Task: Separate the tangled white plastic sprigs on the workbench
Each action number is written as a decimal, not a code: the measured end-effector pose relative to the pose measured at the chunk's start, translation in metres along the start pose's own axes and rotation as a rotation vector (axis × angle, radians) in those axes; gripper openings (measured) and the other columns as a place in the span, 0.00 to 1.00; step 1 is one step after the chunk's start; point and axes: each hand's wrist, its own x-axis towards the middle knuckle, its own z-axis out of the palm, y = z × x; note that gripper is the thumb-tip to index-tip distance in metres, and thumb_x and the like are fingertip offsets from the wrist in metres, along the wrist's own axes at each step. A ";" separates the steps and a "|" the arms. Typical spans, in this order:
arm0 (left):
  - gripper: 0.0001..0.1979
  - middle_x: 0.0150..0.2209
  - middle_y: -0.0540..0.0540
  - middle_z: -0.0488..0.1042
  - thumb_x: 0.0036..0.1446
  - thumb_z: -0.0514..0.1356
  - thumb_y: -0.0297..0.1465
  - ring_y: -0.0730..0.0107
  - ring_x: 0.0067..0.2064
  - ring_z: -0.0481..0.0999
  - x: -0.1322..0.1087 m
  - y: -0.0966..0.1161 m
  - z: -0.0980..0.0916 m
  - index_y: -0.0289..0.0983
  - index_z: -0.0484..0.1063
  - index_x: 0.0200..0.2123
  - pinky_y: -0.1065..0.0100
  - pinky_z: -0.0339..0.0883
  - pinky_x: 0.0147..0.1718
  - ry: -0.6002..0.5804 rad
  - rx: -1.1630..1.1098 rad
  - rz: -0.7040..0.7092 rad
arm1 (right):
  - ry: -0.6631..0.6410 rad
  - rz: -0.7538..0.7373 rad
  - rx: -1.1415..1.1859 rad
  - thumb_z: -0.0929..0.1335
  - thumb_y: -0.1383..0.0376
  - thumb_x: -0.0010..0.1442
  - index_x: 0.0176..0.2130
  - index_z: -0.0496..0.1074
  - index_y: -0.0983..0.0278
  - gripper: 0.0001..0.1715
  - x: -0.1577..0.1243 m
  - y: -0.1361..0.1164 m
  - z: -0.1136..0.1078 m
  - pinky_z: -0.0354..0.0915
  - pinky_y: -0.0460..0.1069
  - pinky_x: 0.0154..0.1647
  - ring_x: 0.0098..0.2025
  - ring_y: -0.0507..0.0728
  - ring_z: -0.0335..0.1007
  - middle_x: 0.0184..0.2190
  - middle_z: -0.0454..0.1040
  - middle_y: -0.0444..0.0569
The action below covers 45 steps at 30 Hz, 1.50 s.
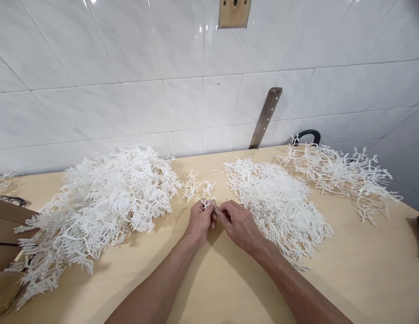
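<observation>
Both hands meet over the middle of the table. My left hand (201, 219) is closed on a small white branched plastic piece (206, 204), whose forked tips stick out above the fingers. My right hand (239, 221) is pinched close beside it, thumb and forefinger at the piece's right end; what exactly lies between those fingertips is too small to make out. Just beyond the hands lies a loose white branched cluster (195, 186). A large heap of white branched pieces (118, 193) spreads to the left. To the right is a flatter pile of short white sticks (280, 198).
Thicker bare white branches (334, 171) lie at the back right, with a black curved handle (310, 132) behind them. A metal strip with holes (266, 118) leans on the tiled wall. A brown cardboard box (10, 229) stands at the left edge of the table (364, 270).
</observation>
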 end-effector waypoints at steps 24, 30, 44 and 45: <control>0.10 0.17 0.55 0.64 0.51 0.63 0.37 0.78 0.18 0.60 -0.002 -0.005 -0.002 0.37 0.69 0.26 0.74 0.53 0.19 0.069 0.301 0.151 | 0.225 0.183 -0.134 0.65 0.64 0.60 0.37 0.72 0.64 0.08 0.010 0.016 -0.034 0.65 0.52 0.33 0.25 0.53 0.67 0.36 0.75 0.52; 0.04 0.25 0.48 0.74 0.51 0.58 0.26 0.69 0.28 0.68 -0.014 -0.011 0.000 0.37 0.73 0.28 0.71 0.58 0.27 -0.163 0.616 0.371 | -0.050 0.212 0.115 0.64 0.55 0.65 0.40 0.76 0.61 0.16 0.010 -0.004 -0.036 0.67 0.49 0.31 0.31 0.55 0.73 0.34 0.79 0.48; 0.07 0.26 0.48 0.73 0.49 0.57 0.22 0.68 0.28 0.67 -0.015 -0.015 0.001 0.38 0.70 0.26 0.69 0.56 0.29 -0.111 0.704 0.479 | -0.023 0.163 0.191 0.62 0.64 0.64 0.33 0.72 0.61 0.11 0.015 -0.006 -0.018 0.65 0.48 0.31 0.31 0.54 0.71 0.30 0.76 0.46; 0.06 0.26 0.48 0.73 0.50 0.57 0.22 0.68 0.28 0.67 -0.015 -0.013 0.002 0.39 0.70 0.26 0.69 0.57 0.29 -0.101 0.686 0.473 | -0.003 0.165 0.184 0.62 0.64 0.64 0.33 0.72 0.61 0.11 0.016 -0.006 -0.019 0.65 0.48 0.31 0.31 0.54 0.71 0.29 0.75 0.46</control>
